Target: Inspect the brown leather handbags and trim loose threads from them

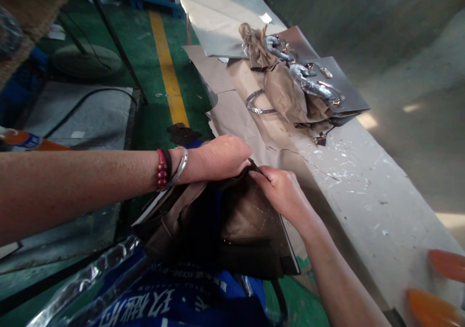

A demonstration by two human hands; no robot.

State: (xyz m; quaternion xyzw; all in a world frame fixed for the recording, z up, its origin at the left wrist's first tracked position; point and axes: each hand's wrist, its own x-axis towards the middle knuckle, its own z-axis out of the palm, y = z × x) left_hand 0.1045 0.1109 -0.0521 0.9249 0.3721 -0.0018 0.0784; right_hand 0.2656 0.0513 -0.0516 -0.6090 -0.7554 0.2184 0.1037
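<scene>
A dark brown bag, its mouth spread open toward me, sits against my blue apron. My left hand, with bracelets at the wrist, is closed on the bag's far top edge. Close beside it, my right hand pinches the same edge between thumb and fingers. A short dark strip shows between the two hands; I cannot tell what it is. One plastic-wrapped handle of the bag hangs out at the lower left.
More brown bags with wrapped handles and metal fittings lie on the pale worktable, partly over brown paper. Orange objects stand at the lower right. A metal-topped stand is at left; the green floor has a yellow stripe.
</scene>
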